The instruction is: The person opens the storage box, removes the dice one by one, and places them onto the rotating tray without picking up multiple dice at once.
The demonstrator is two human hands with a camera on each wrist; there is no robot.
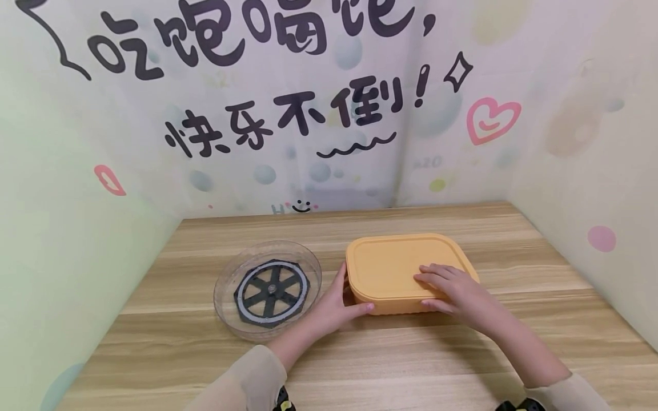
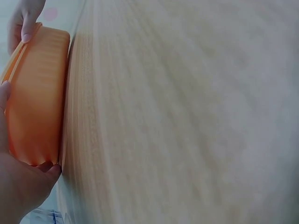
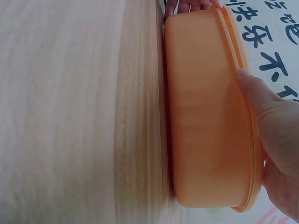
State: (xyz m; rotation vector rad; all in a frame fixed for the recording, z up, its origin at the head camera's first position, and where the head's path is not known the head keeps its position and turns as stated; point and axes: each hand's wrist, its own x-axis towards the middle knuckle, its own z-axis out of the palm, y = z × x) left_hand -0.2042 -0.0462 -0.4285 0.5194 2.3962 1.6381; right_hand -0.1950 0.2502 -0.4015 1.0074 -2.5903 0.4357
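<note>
An orange lidded box (image 1: 396, 307) sits flat on the wooden table, its rounded lid (image 1: 385, 262) on top. My left hand (image 1: 334, 305) grips the box's left end, thumb at the front corner and fingers along the side. My right hand (image 1: 465, 297) lies over the lid's right part, fingers on its top and thumb at the front rim. In the right wrist view that thumb (image 3: 257, 88) presses the lid's edge; the other fingertips are hidden behind the lid. The left wrist view shows the box's side wall (image 2: 39, 93) between both hands.
Left of the box stands a clear round tray (image 1: 223, 319) holding a black spoked disc with a pale ring (image 1: 272, 290). A wall with black lettering (image 1: 303, 114) rises behind the table (image 1: 360, 365), and side walls flank it.
</note>
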